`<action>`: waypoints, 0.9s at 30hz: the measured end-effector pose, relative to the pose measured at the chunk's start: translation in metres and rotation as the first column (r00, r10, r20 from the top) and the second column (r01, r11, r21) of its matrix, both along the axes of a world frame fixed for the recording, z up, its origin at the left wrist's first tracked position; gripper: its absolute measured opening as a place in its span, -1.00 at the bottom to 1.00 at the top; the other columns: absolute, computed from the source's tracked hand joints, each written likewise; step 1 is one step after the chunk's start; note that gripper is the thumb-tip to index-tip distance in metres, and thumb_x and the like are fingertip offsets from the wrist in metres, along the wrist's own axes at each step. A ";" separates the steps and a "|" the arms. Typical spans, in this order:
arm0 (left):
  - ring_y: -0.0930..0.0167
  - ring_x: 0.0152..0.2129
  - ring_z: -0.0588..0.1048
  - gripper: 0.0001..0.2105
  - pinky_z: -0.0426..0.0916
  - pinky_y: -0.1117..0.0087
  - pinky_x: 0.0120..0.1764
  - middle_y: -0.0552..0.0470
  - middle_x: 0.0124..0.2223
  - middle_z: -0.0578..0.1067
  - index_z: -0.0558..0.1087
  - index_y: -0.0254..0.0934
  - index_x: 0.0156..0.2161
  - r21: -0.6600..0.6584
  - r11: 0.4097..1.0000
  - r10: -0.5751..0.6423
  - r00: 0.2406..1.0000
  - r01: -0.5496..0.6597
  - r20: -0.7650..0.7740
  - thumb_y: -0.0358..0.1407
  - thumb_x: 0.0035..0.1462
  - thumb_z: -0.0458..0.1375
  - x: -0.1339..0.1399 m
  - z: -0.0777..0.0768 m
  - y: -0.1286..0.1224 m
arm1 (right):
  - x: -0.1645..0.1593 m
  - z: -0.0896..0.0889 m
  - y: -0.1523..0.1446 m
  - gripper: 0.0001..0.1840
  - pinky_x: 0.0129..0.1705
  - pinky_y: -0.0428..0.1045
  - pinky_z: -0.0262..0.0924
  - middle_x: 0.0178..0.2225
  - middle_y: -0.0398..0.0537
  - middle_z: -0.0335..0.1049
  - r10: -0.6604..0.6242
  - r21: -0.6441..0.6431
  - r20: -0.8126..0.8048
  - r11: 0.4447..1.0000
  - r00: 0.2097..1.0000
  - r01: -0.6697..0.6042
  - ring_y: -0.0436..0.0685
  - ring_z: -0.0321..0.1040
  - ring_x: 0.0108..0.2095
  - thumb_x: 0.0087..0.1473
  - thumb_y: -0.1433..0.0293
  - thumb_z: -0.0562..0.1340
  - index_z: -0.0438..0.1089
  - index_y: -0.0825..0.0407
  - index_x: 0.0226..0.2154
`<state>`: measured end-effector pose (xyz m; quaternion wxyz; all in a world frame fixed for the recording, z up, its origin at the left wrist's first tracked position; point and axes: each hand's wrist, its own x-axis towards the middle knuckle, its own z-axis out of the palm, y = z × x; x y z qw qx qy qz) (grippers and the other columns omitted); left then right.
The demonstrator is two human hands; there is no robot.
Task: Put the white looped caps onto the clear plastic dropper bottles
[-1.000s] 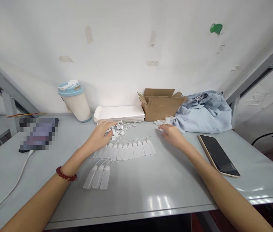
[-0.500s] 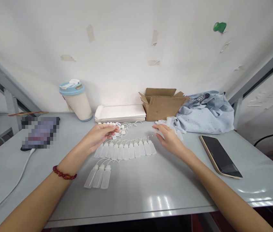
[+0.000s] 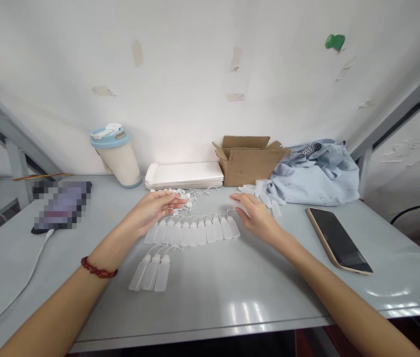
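My left hand (image 3: 156, 209) is closed in a pinch over the heap of small white caps (image 3: 174, 191) with thin cords; a white cap shows at its fingertips, partly hidden. My right hand (image 3: 256, 214) is closed around a small translucent plastic bottle (image 3: 236, 204), mostly covered by the fingers. Between and below the hands lies a row of several capped translucent bottles (image 3: 194, 233) with corded tops. Nearer the front left, three more capped bottles (image 3: 151, 273) lie side by side. Loose uncapped bottles (image 3: 268, 197) are piled behind my right hand.
At the back stand a cream tumbler (image 3: 118, 158) with a blue lid, a stack of white envelopes (image 3: 184, 174) and an open cardboard box (image 3: 252, 166). Light blue cloth (image 3: 316, 173) lies at right, behind a phone (image 3: 339, 240). A blurred-out device (image 3: 63, 206) with a cable lies left.
My right hand has moved slightly left, away from the loose bottles and towards my left hand. My left hand stays nearly in place, its fingertips shifted slightly right.
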<state>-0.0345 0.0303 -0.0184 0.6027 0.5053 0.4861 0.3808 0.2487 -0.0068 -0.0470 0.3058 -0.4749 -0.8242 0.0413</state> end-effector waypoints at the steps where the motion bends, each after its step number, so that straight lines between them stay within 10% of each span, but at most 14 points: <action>1: 0.28 -0.17 0.48 -0.77 0.35 0.34 -0.23 -0.16 -0.10 0.54 0.48 -0.31 -0.30 0.049 0.999 -0.008 0.999 0.011 -0.052 -0.16 0.07 0.20 0.001 0.000 -0.001 | 0.000 0.000 0.000 -0.66 -0.06 0.19 0.25 -0.11 0.12 0.36 0.004 0.003 0.001 1.000 1.000 -0.004 0.23 0.29 -0.06 0.14 0.54 -0.01 0.22 0.06 -0.03; 8: 0.35 -0.34 0.46 -0.73 0.30 0.36 -0.31 -0.07 -0.19 0.54 0.48 -0.29 -0.35 0.283 0.959 0.055 0.978 0.004 -0.199 -0.09 0.05 0.16 0.003 0.001 -0.001 | -0.003 -0.002 -0.003 -0.66 -0.04 0.19 0.24 -0.08 0.11 0.35 0.025 -0.002 -0.025 1.000 0.999 -0.025 0.22 0.29 -0.03 0.16 0.53 -0.01 0.18 0.04 0.00; 18: 0.40 -0.31 0.44 -0.82 0.31 0.37 -0.20 -0.03 -0.21 0.51 0.49 -0.30 -0.30 0.183 0.955 -0.240 0.971 0.232 0.022 -0.22 0.16 0.13 0.020 0.013 -0.025 | -0.025 0.018 -0.029 -0.68 -0.12 0.08 0.31 -0.10 0.02 0.41 0.129 -0.175 -0.310 0.966 0.942 -0.190 0.13 0.36 -0.11 0.18 0.43 0.08 0.18 -0.01 0.02; 27: 0.39 -0.26 0.47 -0.83 0.33 0.33 -0.10 -0.05 -0.22 0.51 0.47 -0.33 -0.29 0.142 0.932 -0.355 0.922 0.335 0.154 -0.29 0.22 0.08 0.033 0.013 -0.039 | -0.035 0.013 -0.041 -0.66 -0.21 0.01 0.36 -0.12 0.01 0.41 0.236 -0.075 -0.301 0.960 0.924 -0.270 0.09 0.37 -0.14 0.18 0.49 0.10 0.18 -0.03 0.02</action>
